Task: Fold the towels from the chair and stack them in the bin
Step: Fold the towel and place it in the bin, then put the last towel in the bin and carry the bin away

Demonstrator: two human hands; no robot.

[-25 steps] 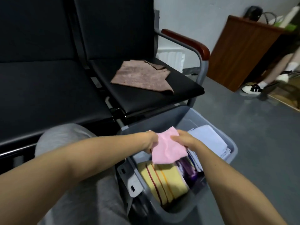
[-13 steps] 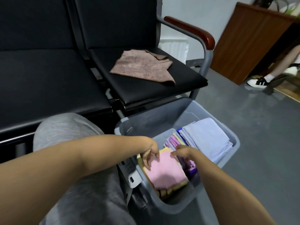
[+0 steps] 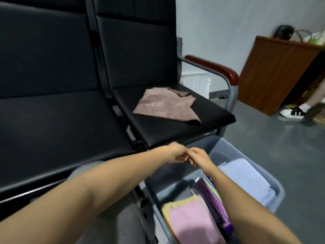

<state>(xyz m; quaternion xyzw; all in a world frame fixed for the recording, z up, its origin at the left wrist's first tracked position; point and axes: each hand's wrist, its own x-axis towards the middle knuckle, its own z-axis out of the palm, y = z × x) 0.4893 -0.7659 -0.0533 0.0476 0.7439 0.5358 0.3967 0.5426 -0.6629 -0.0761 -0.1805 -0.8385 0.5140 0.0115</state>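
Just off the front edge of the chair seat [image 3: 175, 128], over the far corner of the bin [image 3: 279, 191], the left hand [image 3: 175, 153] and right hand [image 3: 198, 157] meet fingertip to fingertip, both loosely curled and grasping nothing. Beyond them, well apart, a brown towel [image 3: 165, 106] lies rumpled mid-seat. Beside the right forearm, a folded pink towel [image 3: 191, 222] tops a yellow towel [image 3: 167, 207] at the bin's near end.

No writing, label, brand mark or number is legible anywhere in this view; the surfaces in sight are plain or too blurred to read.
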